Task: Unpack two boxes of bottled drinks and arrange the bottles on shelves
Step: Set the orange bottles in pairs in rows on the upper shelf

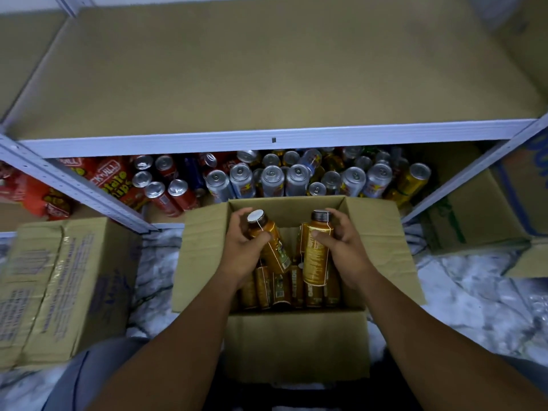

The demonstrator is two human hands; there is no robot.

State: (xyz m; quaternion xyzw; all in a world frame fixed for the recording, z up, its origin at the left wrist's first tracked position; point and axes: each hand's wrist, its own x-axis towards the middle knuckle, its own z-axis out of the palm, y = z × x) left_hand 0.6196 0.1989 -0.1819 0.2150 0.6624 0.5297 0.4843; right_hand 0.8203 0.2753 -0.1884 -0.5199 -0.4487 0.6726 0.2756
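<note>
Your left hand [246, 247] grips a tilted white-capped bottle [277, 250] and your right hand [345, 247] grips a dark-capped bottle [315, 259], both just above the open box [296, 342] on the marbled floor [474, 292]. More bottles [281, 287] stand inside that box. Behind it, cans [272, 179] crowd the metal shelf [267, 137]; left of it sits a taped box [59, 286].

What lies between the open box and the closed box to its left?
Head view: marbled floor, the shelf post's foot at the far end, a grey trouser leg nearest.
</note>
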